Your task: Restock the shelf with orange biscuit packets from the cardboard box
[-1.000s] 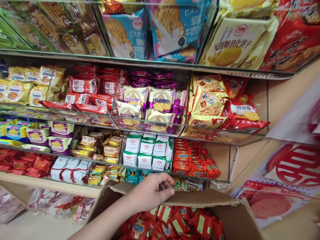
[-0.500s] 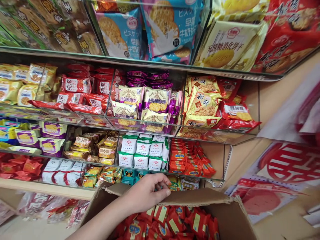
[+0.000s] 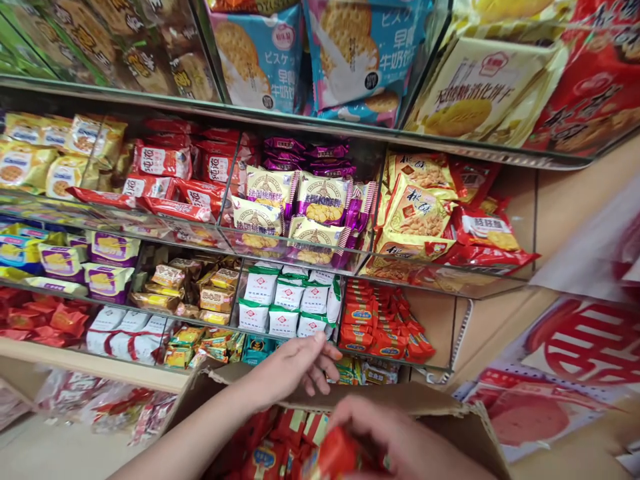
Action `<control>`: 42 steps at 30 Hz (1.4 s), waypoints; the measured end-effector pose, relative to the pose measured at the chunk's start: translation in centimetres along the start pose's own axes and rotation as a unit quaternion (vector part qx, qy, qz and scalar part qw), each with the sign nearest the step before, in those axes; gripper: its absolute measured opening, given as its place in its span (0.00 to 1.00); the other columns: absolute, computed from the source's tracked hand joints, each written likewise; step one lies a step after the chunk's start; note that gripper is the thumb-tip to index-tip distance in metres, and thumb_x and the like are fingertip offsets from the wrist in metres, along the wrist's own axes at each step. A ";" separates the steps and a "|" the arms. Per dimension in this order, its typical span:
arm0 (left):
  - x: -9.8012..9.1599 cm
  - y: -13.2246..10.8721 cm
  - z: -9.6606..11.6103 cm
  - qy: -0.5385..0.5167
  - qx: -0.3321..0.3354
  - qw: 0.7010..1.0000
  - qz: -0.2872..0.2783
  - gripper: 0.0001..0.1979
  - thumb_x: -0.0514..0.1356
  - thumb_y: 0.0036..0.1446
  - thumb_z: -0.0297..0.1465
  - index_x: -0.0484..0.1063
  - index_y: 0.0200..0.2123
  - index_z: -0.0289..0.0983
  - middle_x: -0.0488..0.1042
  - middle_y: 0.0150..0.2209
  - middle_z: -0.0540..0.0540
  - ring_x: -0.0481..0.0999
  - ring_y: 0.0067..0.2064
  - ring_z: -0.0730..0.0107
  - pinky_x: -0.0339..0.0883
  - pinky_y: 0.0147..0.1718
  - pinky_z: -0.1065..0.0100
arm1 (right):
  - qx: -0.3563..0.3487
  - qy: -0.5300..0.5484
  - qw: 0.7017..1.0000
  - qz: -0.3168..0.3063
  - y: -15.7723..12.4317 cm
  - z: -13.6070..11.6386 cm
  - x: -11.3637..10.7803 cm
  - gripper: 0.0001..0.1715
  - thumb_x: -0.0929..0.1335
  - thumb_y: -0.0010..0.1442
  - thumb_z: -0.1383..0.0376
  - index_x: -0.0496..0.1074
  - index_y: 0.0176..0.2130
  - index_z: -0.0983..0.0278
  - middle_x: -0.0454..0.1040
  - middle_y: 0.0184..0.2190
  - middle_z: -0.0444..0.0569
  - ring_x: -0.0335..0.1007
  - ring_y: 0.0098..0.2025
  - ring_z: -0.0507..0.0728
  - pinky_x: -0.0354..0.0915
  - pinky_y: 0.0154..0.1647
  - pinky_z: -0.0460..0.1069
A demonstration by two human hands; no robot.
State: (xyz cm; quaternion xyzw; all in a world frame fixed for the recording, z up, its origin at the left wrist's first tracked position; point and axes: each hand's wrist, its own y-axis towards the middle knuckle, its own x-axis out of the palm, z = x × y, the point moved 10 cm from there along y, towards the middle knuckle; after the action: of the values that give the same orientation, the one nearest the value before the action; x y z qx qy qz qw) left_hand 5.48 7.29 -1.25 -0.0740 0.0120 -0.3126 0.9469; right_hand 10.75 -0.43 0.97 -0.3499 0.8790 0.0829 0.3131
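A cardboard box (image 3: 400,403) filled with small red snack packets (image 3: 270,460) stands at the bottom of the view. My left hand (image 3: 297,370) hovers over the box's far flap, with its fingers apart and nothing in them. To its right, my right hand (image 3: 380,433) is above the box, blurred by motion, its fingers closed around a red snack packet (image 3: 337,453). Beyond the hands, matching red packets (image 3: 385,323) stand stacked in rows in a shelf compartment. White and green packets (image 3: 285,307) fill the compartment to their left.
A clear shelf edge (image 3: 300,253) runs just above the stacked red packets, with cream and purple biscuit packs (image 3: 320,200) on it. Large blue biscuit bags (image 3: 350,53) sit higher up. At right hang red-and-white decorations (image 3: 575,340). Plastic-wrapped bags (image 3: 115,407) lie low at left.
My right hand has come into view from the lower right with a red packet. My left hand has turned and its fingers have opened out. The view has shifted slightly.
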 end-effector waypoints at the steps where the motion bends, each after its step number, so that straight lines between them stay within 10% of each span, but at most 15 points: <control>1: -0.1 0.0 0.0 -0.035 -0.004 0.999 -0.003 0.31 0.45 0.51 0.55 0.67 0.37 0.32 0.72 0.31 0.44 0.69 0.27 0.73 0.59 0.25 0.71 | 0.001 0.039 0.999 0.035 0.3 0.0 -1.4 0.13 0.63 0.58 0.63 0.61 0.44 0.59 0.70 0.38 0.44 0.67 0.38 0.51 0.65 0.38 0.47; 6: -0.4 -0.3 1.5 -0.018 0.058 0.998 0.004 0.25 0.54 0.49 0.50 0.71 0.36 0.33 0.73 0.32 0.46 0.69 0.33 0.72 0.61 0.33 0.70 | 0.015 0.275 0.946 0.172 2.1 3.0 -4.8 0.16 0.65 0.55 0.61 0.60 0.44 0.60 0.70 0.38 0.45 0.68 0.33 0.50 0.66 0.29 0.44; 17: 1.2 0.2 -0.4 -0.068 -0.016 0.996 -0.048 0.23 0.67 0.39 0.34 0.67 0.40 0.34 0.74 0.28 0.50 0.71 0.27 0.76 0.63 0.29 0.72 | 0.078 0.344 0.885 0.303 1.1 6.9 -5.3 0.18 0.63 0.55 0.52 0.66 0.38 0.62 0.65 0.24 0.41 0.64 0.19 0.49 0.65 0.16 0.46; 27: 1.0 0.2 0.6 -0.072 0.024 0.996 -0.040 0.17 0.65 0.44 0.32 0.67 0.38 0.34 0.75 0.30 0.50 0.73 0.30 0.75 0.65 0.33 0.71 | 0.026 0.340 0.894 0.289 0.9 5.6 -5.0 0.17 0.68 0.51 0.59 0.66 0.40 0.64 0.71 0.32 0.44 0.67 0.31 0.51 0.66 0.34 0.47; 33: 0.4 0.3 -0.4 0.011 -0.017 1.000 -0.017 0.17 0.62 0.46 0.39 0.65 0.36 0.34 0.71 0.27 0.51 0.71 0.28 0.75 0.62 0.29 0.71 | 0.073 0.388 0.795 0.459 -1.5 8.8 -10.0 0.21 0.65 0.52 0.58 0.57 0.45 0.60 0.69 0.38 0.47 0.69 0.36 0.55 0.67 0.31 0.51; 37: 0.2 0.2 -0.3 0.036 -0.018 0.999 -0.006 0.16 0.60 0.47 0.39 0.64 0.36 0.34 0.71 0.28 0.51 0.69 0.28 0.76 0.61 0.29 0.70 | 0.098 0.315 0.837 0.436 -0.4 10.4 -13.4 0.29 0.67 0.45 0.65 0.53 0.46 0.61 0.69 0.37 0.47 0.69 0.35 0.55 0.67 0.34 0.52; 42: 0.4 0.0 -0.3 0.046 -0.023 0.999 -0.015 0.16 0.59 0.48 0.39 0.64 0.37 0.35 0.71 0.30 0.49 0.69 0.28 0.77 0.60 0.30 0.71 | 0.048 -0.037 0.936 0.346 2.4 8.5 -14.9 0.22 0.65 0.49 0.67 0.60 0.46 0.63 0.71 0.40 0.52 0.68 0.42 0.57 0.62 0.44 0.55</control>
State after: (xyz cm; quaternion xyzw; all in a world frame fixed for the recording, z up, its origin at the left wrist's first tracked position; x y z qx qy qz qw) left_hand 5.83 7.02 -1.56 -0.0811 0.0614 -0.3294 0.9387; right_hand 21.68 12.88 3.17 -0.0049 0.9365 0.1569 0.3136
